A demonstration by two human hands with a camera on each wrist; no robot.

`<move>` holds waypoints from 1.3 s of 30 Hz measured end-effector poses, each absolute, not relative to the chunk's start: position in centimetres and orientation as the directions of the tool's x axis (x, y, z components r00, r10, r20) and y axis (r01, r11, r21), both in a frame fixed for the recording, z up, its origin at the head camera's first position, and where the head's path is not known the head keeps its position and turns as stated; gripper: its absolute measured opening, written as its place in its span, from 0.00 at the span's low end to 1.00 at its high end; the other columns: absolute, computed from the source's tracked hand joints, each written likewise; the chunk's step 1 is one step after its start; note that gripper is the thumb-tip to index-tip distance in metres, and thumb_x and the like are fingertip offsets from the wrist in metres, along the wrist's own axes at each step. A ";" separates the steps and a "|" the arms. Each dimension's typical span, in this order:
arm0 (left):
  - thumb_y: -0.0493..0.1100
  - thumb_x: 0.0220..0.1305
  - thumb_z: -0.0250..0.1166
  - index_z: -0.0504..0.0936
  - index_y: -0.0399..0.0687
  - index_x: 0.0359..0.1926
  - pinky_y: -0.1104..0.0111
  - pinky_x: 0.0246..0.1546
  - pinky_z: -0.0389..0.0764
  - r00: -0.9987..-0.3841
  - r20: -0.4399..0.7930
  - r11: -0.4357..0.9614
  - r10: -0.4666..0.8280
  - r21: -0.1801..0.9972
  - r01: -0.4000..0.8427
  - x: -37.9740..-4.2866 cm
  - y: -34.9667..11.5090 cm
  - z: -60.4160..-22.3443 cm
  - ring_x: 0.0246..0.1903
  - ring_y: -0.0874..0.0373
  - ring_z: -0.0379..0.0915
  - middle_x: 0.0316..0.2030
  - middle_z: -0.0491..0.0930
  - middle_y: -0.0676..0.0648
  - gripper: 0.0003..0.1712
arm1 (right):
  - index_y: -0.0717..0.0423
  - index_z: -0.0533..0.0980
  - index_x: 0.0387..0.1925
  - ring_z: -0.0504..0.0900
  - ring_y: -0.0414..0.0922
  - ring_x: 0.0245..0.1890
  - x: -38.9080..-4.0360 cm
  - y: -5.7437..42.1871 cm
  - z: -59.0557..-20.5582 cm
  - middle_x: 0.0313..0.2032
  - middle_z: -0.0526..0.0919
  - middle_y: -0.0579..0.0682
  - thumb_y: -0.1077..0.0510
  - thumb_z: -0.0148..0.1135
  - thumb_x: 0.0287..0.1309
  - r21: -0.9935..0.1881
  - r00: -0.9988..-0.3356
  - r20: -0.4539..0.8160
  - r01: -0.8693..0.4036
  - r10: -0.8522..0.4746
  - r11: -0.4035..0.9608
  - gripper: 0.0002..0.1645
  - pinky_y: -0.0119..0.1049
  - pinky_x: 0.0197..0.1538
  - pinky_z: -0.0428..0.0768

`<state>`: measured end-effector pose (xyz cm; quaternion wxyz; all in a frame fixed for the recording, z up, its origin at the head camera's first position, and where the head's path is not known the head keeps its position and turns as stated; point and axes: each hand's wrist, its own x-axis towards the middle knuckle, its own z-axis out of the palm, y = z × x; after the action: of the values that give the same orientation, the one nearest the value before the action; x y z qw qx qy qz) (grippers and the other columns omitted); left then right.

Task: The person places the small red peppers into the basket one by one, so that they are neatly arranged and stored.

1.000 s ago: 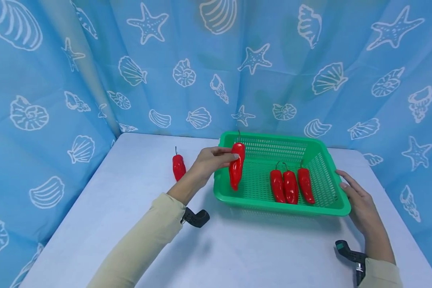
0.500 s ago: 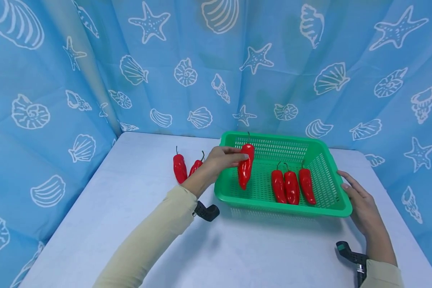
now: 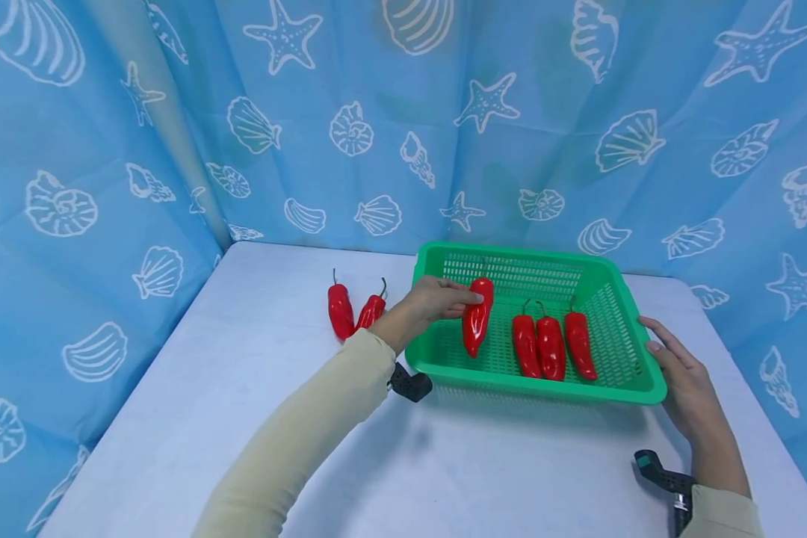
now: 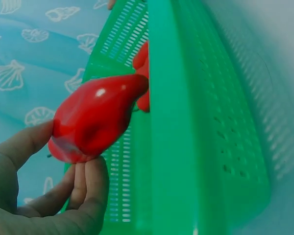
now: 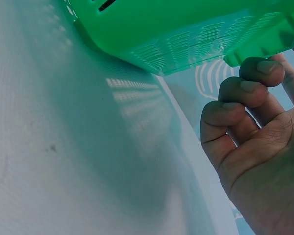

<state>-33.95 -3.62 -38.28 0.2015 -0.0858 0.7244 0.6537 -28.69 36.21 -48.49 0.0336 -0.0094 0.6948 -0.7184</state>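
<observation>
My left hand (image 3: 437,300) pinches a glossy red chili pepper (image 3: 476,329) between thumb and fingers, over the left part of a green plastic basket (image 3: 545,386). The pepper hangs tip down in the head view. In the left wrist view that pepper (image 4: 95,117) is beside the basket's rim (image 4: 174,147). Three more red peppers (image 3: 551,350) lie side by side in the right half of the basket. At the basket's right end, my right hand (image 3: 693,392) holds the rim. From the right wrist, the right hand (image 5: 259,127) shows curled fingers; its thumb contact is largely hidden.
Two red peppers (image 3: 340,311) lie on the white table (image 3: 255,359) left of the basket, partly behind the left forearm. A blue curtain (image 3: 376,112) with white shell prints hangs along the back and sides. Each wrist carries a black camera mount (image 3: 410,382).
My left hand has carried its pepper to the right, further over the basket. The second table pepper has come into view beside the forearm. The right hand stays at the basket's right rim.
</observation>
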 end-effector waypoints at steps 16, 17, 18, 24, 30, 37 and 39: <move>0.38 0.57 0.74 0.82 0.39 0.38 0.57 0.56 0.78 -0.892 -0.450 0.167 0.052 0.884 -0.436 -34.9 -0.2 -39.4 0.38 0.52 0.80 0.34 0.82 0.46 0.11 | 0.37 0.63 0.74 0.84 0.34 0.39 -28.7 37.0 -48.3 0.51 0.78 0.39 0.52 0.52 0.75 -0.998 -0.998 -0.020 0.024 -0.066 -0.060 0.29 0.29 0.37 0.84; 0.38 0.57 0.74 0.82 0.39 0.37 0.56 0.57 0.77 -0.889 -0.455 0.175 0.055 0.881 -0.440 -34.9 -0.1 -39.4 0.38 0.52 0.79 0.34 0.82 0.46 0.11 | 0.36 0.63 0.74 0.84 0.34 0.40 -28.7 37.0 -48.3 0.51 0.78 0.39 0.52 0.52 0.75 -0.998 -0.998 -0.025 0.029 -0.065 -0.060 0.29 0.29 0.38 0.84; 0.38 0.57 0.74 0.82 0.39 0.36 0.55 0.57 0.77 -0.884 -0.464 0.188 0.054 0.874 -0.448 -35.0 0.0 -39.5 0.38 0.52 0.79 0.34 0.82 0.46 0.10 | 0.36 0.63 0.74 0.83 0.34 0.40 -28.7 36.9 -48.3 0.52 0.77 0.39 0.51 0.52 0.75 -0.998 -0.998 -0.029 0.033 -0.062 -0.057 0.29 0.28 0.38 0.84; 0.38 0.55 0.76 0.80 0.41 0.37 0.53 0.58 0.75 -0.862 -0.505 0.215 0.037 0.847 -0.487 -35.0 0.5 -39.7 0.37 0.51 0.81 0.33 0.82 0.45 0.13 | 0.36 0.62 0.75 0.82 0.32 0.41 -28.9 36.7 -48.3 0.53 0.76 0.36 0.50 0.53 0.75 -1.000 -0.999 -0.026 0.026 -0.042 -0.005 0.30 0.26 0.38 0.83; 0.38 0.55 0.76 0.80 0.40 0.36 0.55 0.57 0.76 -0.853 -0.521 0.205 0.024 0.838 -0.506 -35.0 0.9 -40.0 0.33 0.53 0.82 0.32 0.83 0.45 0.13 | 0.37 0.63 0.74 0.84 0.33 0.41 -28.9 36.5 -48.3 0.51 0.79 0.36 0.51 0.52 0.75 -0.999 -0.999 -0.004 0.006 -0.054 -0.037 0.30 0.26 0.38 0.83; 0.40 0.55 0.76 0.79 0.41 0.36 0.56 0.55 0.78 -0.837 -0.547 0.263 -0.013 0.806 -0.531 -35.6 0.8 -41.1 0.38 0.52 0.82 0.32 0.82 0.46 0.14 | 0.37 0.64 0.74 0.84 0.33 0.41 -28.8 36.3 -48.5 0.51 0.79 0.38 0.52 0.52 0.75 -0.998 -0.998 -0.006 0.010 -0.068 -0.065 0.29 0.27 0.38 0.84; 0.39 0.55 0.77 0.78 0.42 0.36 0.57 0.54 0.78 -0.835 -0.550 0.263 -0.020 0.803 -0.535 -35.6 0.8 -41.5 0.38 0.52 0.82 0.32 0.81 0.46 0.15 | 0.37 0.64 0.74 0.84 0.33 0.40 -28.8 36.2 -48.6 0.50 0.79 0.38 0.52 0.53 0.75 -0.998 -0.998 -0.009 0.014 -0.069 -0.066 0.29 0.28 0.38 0.84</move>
<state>-35.59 0.77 -41.47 0.2226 -0.1819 0.7630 0.5790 -28.82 36.16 -48.59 0.0283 -0.0200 0.6826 -0.7299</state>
